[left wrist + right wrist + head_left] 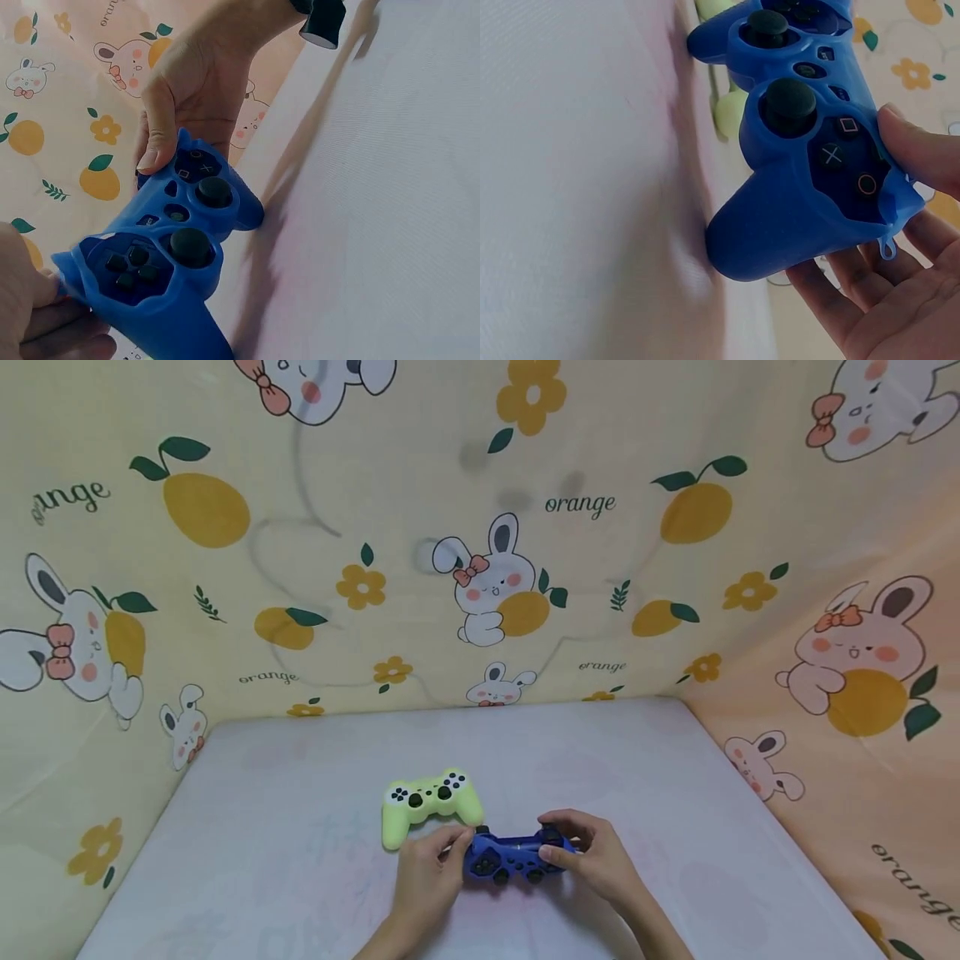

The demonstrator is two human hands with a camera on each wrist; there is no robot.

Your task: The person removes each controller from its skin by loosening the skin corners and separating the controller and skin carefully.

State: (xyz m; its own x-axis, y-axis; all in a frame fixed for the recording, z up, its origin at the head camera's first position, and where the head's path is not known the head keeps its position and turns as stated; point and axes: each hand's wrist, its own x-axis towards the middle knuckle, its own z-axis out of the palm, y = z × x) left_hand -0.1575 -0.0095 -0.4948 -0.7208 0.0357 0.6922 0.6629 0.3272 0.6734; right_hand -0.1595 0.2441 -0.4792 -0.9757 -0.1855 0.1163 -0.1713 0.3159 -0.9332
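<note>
Both hands hold a blue game controller (517, 858) covered by a soft blue silicone sleeve (176, 315). Its grips point toward the person, and the thumbsticks and buttons show through the sleeve's openings. At the controller's left end, the left hand (427, 877) pinches the sleeve's edge between thumb and fingers. The right hand (600, 856) grips the other end, its thumb (915, 146) on the upper edge and its fingers underneath. A small loop (886, 247) sticks out of the sleeve near the right fingers. In the right wrist view, the grip tips are close over the table.
A pale green controller (429, 807) lies face up on the white tabletop (285, 827), just beyond the left hand. Patterned cloth (420, 510) with rabbits and oranges rises behind the table and along both sides.
</note>
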